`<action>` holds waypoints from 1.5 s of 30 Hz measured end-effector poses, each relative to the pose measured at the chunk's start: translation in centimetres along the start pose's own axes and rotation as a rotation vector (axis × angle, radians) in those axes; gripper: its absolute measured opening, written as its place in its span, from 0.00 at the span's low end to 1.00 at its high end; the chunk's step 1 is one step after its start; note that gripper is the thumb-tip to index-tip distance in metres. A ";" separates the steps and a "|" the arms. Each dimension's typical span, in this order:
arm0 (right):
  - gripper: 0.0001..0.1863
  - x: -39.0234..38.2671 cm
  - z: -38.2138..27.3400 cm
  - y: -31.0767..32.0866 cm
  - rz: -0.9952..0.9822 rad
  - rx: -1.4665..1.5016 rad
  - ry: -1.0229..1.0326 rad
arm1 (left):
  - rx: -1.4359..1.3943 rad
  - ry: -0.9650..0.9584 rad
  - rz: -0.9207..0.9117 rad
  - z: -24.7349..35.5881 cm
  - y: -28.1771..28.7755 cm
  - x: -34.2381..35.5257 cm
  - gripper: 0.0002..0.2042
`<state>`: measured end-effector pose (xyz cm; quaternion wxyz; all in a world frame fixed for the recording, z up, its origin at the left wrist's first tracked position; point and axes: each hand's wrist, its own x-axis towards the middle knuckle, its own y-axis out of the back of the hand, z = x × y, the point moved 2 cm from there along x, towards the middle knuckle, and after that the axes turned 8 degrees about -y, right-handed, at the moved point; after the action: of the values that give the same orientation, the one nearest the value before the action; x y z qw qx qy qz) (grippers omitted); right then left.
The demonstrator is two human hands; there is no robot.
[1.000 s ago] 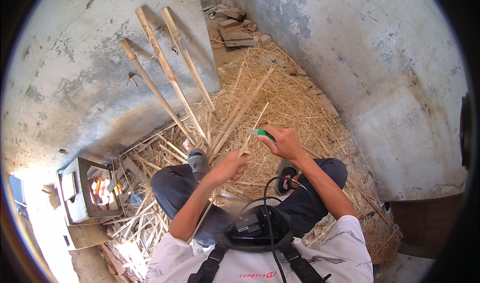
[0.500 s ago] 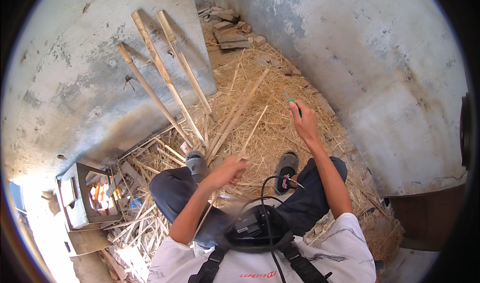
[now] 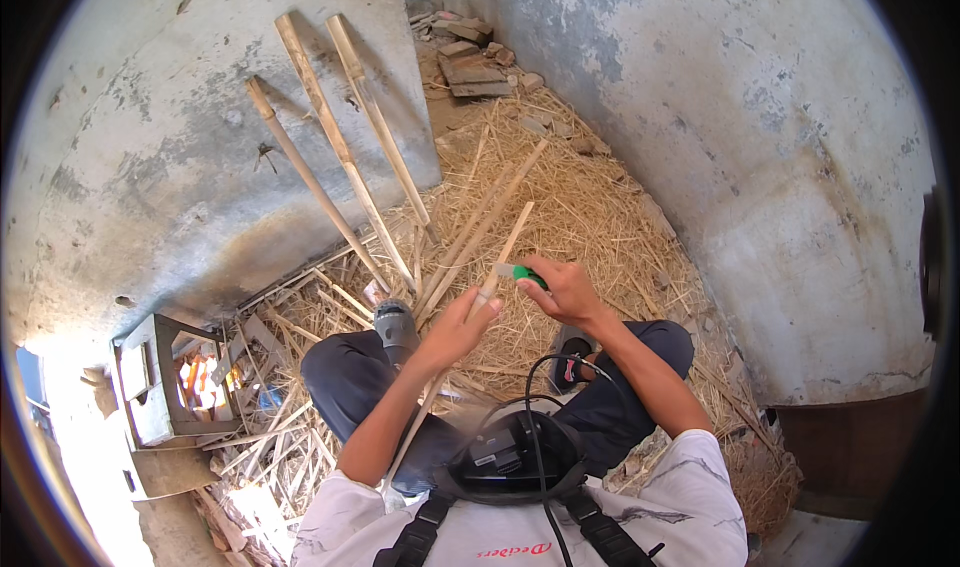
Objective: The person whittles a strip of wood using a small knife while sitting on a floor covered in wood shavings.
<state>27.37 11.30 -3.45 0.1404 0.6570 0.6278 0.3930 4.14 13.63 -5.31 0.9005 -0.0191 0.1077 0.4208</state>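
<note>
A thin bamboo strip point(image 3: 516, 229) slants up and away from my lap, running under my left forearm. My left hand point(image 3: 458, 329) is closed around it below its far end, with the thumb along the strip. My right hand point(image 3: 562, 292) grips a green-handled knife point(image 3: 528, 275), and its short blade lies against the strip just beyond my left hand. A fine pale shaving point(image 3: 450, 266) curls off to the left of the blade.
Three bamboo poles point(image 3: 330, 132) lean on the left wall. Straw and shavings point(image 3: 580, 207) cover the floor between my shoes and the walls. Bricks point(image 3: 475, 72) are piled at the back. A broken frame-like box point(image 3: 150, 387) stands at left. A cable point(image 3: 540, 437) loops over my lap.
My right hand has come down and left, bringing the knife onto the strip. My left hand has moved slightly up, still holding the strip. A thin shaving now shows beside the blade.
</note>
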 end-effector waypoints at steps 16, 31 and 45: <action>0.15 -0.1 -0.8 -1.2 -0.109 0.011 0.066 | 0.292 -0.250 0.104 0.7 -0.7 -0.6 0.18; 0.15 0.0 -1.2 -1.0 -0.098 0.026 0.040 | -0.116 -0.005 -0.064 1.9 -0.4 -1.3 0.16; 0.16 0.2 0.0 -0.1 0.003 -0.029 0.022 | -0.297 0.022 -0.145 2.6 -0.5 -1.4 0.12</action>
<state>27.27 11.53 -3.40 0.1424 0.6515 0.6226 0.4094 4.11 12.57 -2.56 0.9146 -0.1645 0.0524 0.3657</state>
